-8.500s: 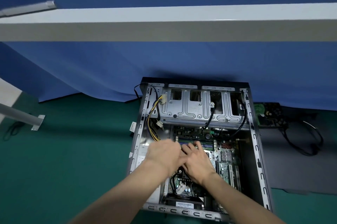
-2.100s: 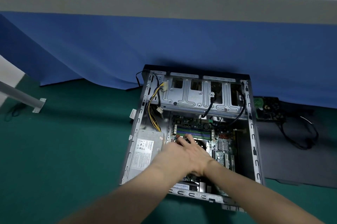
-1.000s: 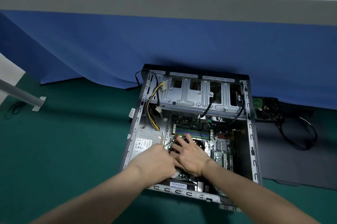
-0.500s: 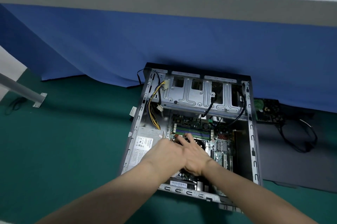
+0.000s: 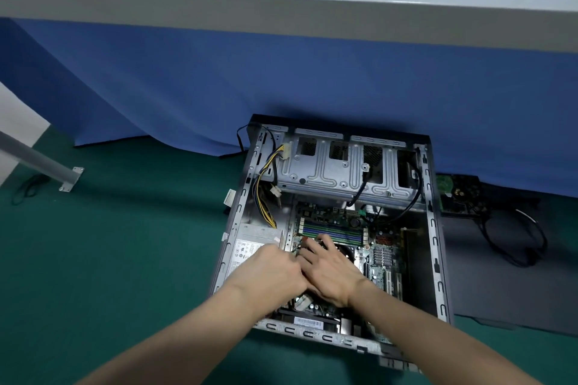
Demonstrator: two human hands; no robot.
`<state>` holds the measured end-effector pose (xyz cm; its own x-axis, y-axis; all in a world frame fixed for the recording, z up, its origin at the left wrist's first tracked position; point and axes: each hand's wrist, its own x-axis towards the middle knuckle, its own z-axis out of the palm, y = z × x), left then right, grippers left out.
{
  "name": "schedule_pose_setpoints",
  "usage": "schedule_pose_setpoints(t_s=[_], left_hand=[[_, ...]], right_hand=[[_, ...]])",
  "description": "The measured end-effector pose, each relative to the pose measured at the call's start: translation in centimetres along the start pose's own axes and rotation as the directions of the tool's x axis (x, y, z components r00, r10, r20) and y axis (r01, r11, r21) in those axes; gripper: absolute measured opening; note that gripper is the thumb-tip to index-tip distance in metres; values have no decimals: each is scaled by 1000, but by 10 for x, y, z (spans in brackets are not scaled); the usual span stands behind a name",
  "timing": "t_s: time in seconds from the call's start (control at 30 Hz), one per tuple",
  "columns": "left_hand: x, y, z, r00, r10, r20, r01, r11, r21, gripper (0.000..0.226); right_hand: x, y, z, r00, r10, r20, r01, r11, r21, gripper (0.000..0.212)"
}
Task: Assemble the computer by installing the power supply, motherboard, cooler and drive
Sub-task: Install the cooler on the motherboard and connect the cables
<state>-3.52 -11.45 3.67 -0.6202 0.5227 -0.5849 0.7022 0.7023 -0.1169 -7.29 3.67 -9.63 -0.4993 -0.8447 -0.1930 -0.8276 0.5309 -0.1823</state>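
While the open computer case (image 5: 434, 228) lies on the green floor (image 5: 109, 259), the motherboard (image 5: 380, 254) sits inside it and both hands press together over the cooler (image 5: 344, 251). Left hand (image 5: 275, 270) is curled, right hand (image 5: 331, 272) spread flat; pressing evenly and squarely should help it seat.

Head view, downward over hands (image 5: 300, 269)

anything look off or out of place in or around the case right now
Two things stand out. A bare circuit board with black cables lies outside the computer case, right of it. Inside, a white connector on the yellow-and-black wires hangs unplugged near the drive cage.
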Motion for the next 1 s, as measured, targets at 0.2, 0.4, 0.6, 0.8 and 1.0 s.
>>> schedule_pose_setpoints(t_s=[0.2,0.4,0.6,0.8,1.0], left_hand=[[-15,-8,2,840,-542,20,479,724,-496,19],[-29,-15,0,712,-702,11,499,495,-711,26],[-10,-1,-19,784,-603,-148,368,643,-671,35],[14,-4,-32,697,-710,-94,68,196,-978,104],[69,45,12,946,-306,-107,162,732,-662,101]], right_hand=[[-3,-2,-3,998,10,-56,-8,999,34,55],[-9,-3,-9,982,68,-175,-33,980,195,67],[-22,-4,-34,844,93,-528,-39,993,113,36],[-64,35,-73,654,360,-665,-300,931,208,27],[-92,63,-76,599,569,-562,-473,819,325,18]])
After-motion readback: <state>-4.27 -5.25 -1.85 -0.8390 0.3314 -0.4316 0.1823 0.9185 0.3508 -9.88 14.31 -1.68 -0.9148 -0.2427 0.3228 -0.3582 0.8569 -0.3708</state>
